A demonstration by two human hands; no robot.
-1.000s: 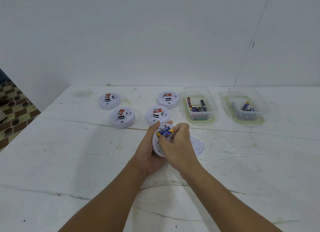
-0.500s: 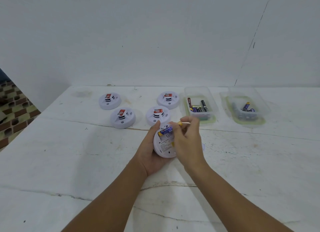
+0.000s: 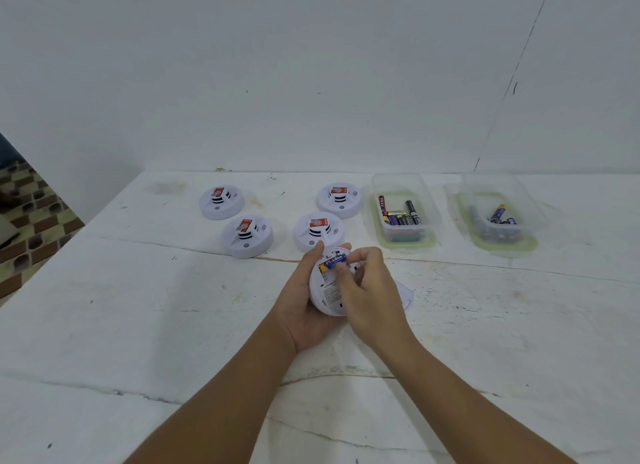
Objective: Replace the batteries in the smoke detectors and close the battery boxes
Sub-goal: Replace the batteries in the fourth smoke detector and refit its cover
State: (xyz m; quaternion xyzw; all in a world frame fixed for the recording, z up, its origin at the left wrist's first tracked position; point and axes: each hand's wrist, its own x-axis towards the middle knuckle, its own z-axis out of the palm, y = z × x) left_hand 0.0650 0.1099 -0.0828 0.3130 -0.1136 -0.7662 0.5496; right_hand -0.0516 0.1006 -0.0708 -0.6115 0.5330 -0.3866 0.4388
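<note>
Both hands meet over the near middle of the table [image 3: 138, 325]: the left hand [image 3: 304, 311] cradles an upturned smoke detector [image 3: 327, 290] with fingers curled round its rim, while the right hand [image 3: 367, 290] curls its fingers at the open battery bay, where a blue-and-yellow battery [image 3: 332, 261] lies, though whether they pinch a second cell I cannot tell. This looks like the battery-swap step on the first unit, with four more detectors [image 3: 247, 235] waiting beyond. Next, I judge, comes working the cell free or home against its spring contact without tipping the detector, then trading with the two clear tubs of batteries [image 3: 403, 214] at the far right.

Left hand [image 3: 304, 311] grips detector [image 3: 327, 290]; right hand [image 3: 370, 294] fingers at battery [image 3: 332, 262].
</note>
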